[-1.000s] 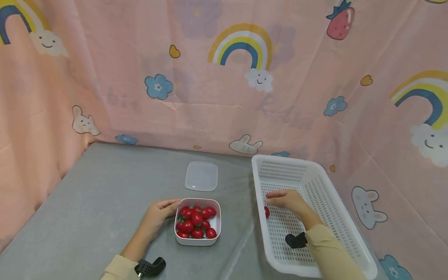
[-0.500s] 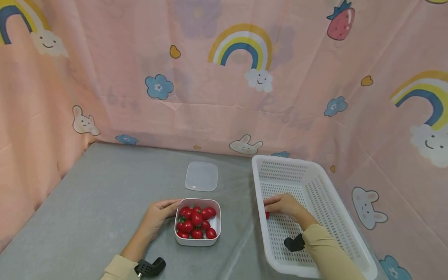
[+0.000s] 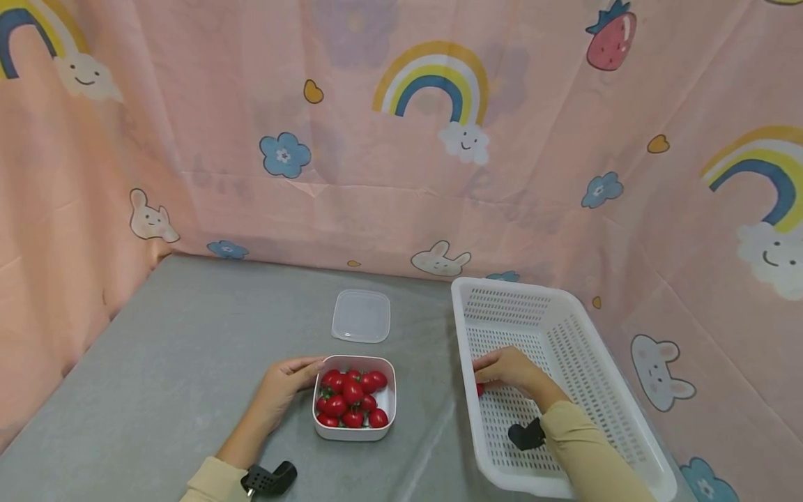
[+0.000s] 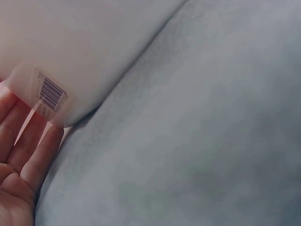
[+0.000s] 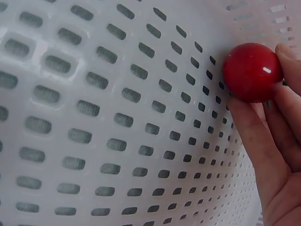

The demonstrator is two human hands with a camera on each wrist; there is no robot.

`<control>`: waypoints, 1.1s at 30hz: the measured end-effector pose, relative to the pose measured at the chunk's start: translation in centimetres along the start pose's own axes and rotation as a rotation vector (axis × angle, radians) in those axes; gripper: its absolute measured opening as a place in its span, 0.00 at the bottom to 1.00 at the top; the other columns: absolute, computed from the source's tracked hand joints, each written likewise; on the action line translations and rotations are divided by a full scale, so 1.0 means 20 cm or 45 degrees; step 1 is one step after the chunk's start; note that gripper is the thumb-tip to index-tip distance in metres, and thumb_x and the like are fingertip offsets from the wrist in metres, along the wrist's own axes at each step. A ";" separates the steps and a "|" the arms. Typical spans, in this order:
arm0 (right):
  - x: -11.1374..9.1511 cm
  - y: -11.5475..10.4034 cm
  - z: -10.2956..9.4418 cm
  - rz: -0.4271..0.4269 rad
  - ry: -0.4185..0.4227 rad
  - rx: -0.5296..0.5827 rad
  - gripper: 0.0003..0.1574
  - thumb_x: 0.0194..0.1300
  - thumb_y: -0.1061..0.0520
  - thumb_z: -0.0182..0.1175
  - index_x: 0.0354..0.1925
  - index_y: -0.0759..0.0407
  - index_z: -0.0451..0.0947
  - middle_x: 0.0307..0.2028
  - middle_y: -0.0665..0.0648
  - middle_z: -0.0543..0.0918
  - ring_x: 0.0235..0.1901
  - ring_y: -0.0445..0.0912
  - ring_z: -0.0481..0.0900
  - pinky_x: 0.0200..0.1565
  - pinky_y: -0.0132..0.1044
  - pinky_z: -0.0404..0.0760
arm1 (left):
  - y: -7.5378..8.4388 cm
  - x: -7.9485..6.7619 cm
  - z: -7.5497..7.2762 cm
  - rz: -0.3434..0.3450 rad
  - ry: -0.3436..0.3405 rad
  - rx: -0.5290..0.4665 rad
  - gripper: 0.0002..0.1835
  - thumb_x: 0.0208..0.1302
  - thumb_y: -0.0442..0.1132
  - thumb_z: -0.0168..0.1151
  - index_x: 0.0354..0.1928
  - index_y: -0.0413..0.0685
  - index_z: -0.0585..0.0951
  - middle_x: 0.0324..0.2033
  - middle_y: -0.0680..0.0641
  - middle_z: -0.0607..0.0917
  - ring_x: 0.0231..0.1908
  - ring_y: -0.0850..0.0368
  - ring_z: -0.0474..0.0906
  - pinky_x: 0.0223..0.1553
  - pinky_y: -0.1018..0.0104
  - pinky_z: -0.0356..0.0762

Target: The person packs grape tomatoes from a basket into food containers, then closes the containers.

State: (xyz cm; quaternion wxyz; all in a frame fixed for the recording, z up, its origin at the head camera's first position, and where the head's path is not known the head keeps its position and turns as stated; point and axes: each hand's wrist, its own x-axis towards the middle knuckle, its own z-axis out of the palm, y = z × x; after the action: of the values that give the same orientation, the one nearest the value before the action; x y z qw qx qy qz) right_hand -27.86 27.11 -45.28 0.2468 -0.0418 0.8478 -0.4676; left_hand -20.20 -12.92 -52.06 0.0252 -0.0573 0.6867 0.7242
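In the head view my left hand [image 3: 288, 383] rests against the left side of a small white box [image 3: 355, 434] holding several red cherry tomatoes [image 3: 353, 390]. The left wrist view shows its nearly straight fingers [image 4: 40, 155] touching the box's outer wall by a barcode sticker [image 4: 52, 94]. My right hand [image 3: 511, 368] reaches down inside a white perforated plastic basket [image 3: 564, 300], by its left wall. Seen from the right wrist, the thumb and fingers pinch one round, glossy cherry tomato [image 5: 253, 73] close to the basket's perforated surface.
A translucent flat lid [image 3: 360, 316] lies behind the box on the grey tabletop [image 3: 207, 362]. Behind the table hangs a pink curtain [image 3: 351, 202] printed with rainbows and rabbits. The basket's raised rim stands between the right hand and the box.
My right hand has lowered slightly toward the basket's left wall and closed its fingers on the tomato there. The left hand and the box have stayed put.
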 end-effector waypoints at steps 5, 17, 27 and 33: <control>0.00 -0.01 0.00 0.015 0.004 -0.001 0.20 0.57 0.66 0.69 0.48 0.76 0.82 0.38 0.63 0.89 0.34 0.46 0.86 0.43 0.45 0.87 | 0.00 0.00 0.00 0.002 -0.011 -0.011 0.19 0.67 0.38 0.64 0.53 0.28 0.81 0.38 0.56 0.90 0.38 0.68 0.86 0.44 0.72 0.82; -0.05 -0.09 -0.12 0.005 0.243 -0.047 0.28 0.63 0.52 0.68 0.57 0.65 0.80 0.50 0.62 0.87 0.48 0.49 0.87 0.57 0.50 0.80 | 0.02 0.00 0.01 -0.009 0.015 0.002 0.18 0.66 0.38 0.65 0.51 0.29 0.83 0.40 0.53 0.91 0.38 0.67 0.86 0.43 0.72 0.82; -0.11 -0.32 -0.18 -0.157 0.339 0.167 0.36 0.66 0.47 0.66 0.65 0.65 0.73 0.52 0.50 0.86 0.46 0.33 0.83 0.57 0.34 0.79 | 0.02 -0.01 0.00 -0.014 0.016 0.010 0.19 0.67 0.38 0.64 0.53 0.29 0.82 0.43 0.47 0.90 0.38 0.67 0.85 0.44 0.72 0.81; -0.11 -0.46 -0.09 -0.272 0.288 0.292 0.34 0.65 0.54 0.67 0.64 0.68 0.73 0.44 0.38 0.87 0.46 0.31 0.83 0.55 0.29 0.80 | 0.02 -0.01 0.01 -0.010 0.018 0.009 0.18 0.67 0.38 0.64 0.52 0.29 0.82 0.42 0.48 0.90 0.37 0.67 0.85 0.44 0.72 0.81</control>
State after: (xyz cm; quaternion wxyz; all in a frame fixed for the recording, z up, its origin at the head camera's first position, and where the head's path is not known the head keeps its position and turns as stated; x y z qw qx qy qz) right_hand -28.20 23.98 -36.14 0.1019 -0.0504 0.8019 -0.5865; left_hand -20.05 -12.76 -51.59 0.0235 -0.0650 0.6892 0.7213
